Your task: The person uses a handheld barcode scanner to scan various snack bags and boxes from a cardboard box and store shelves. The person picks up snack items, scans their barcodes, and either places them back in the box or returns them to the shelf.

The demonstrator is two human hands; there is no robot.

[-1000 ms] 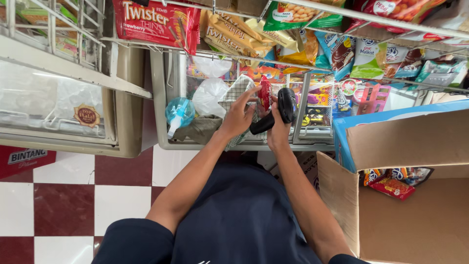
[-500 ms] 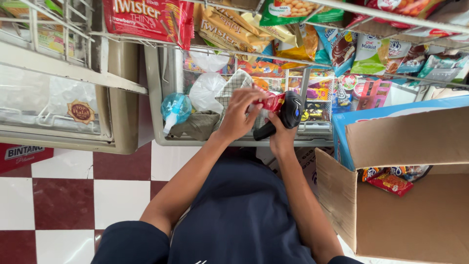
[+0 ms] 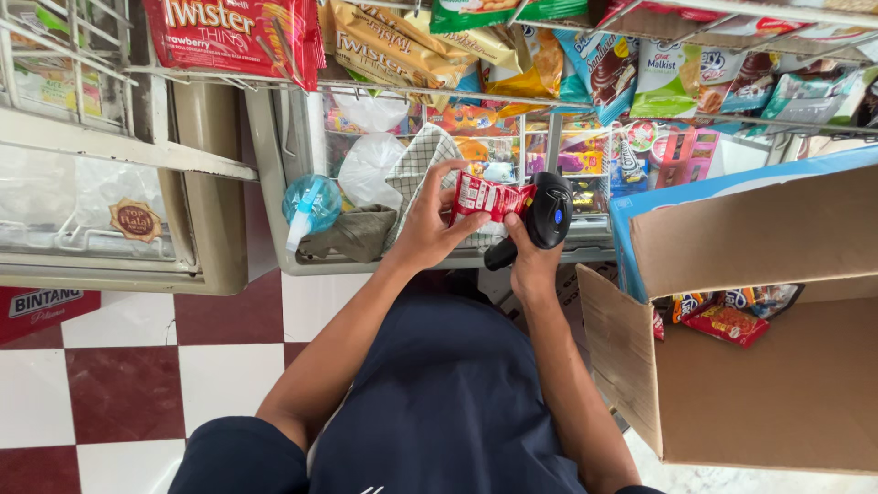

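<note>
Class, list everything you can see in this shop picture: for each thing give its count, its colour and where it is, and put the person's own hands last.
snack packet: one, red, in the left hand
handheld scanner: one, black, in the right hand
cardboard box: one, brown, open, at right, snack packs inside
wire shelves: several, metal, at top, full of mixed-colour snack bags
spray bottle: one, light blue, in the bin left of the hands
checked cloth: one, white and grey, behind the left hand
floor tiles: many, red and white, lower left
left hand: fingers around the packet
right hand: fingers around the scanner
</note>
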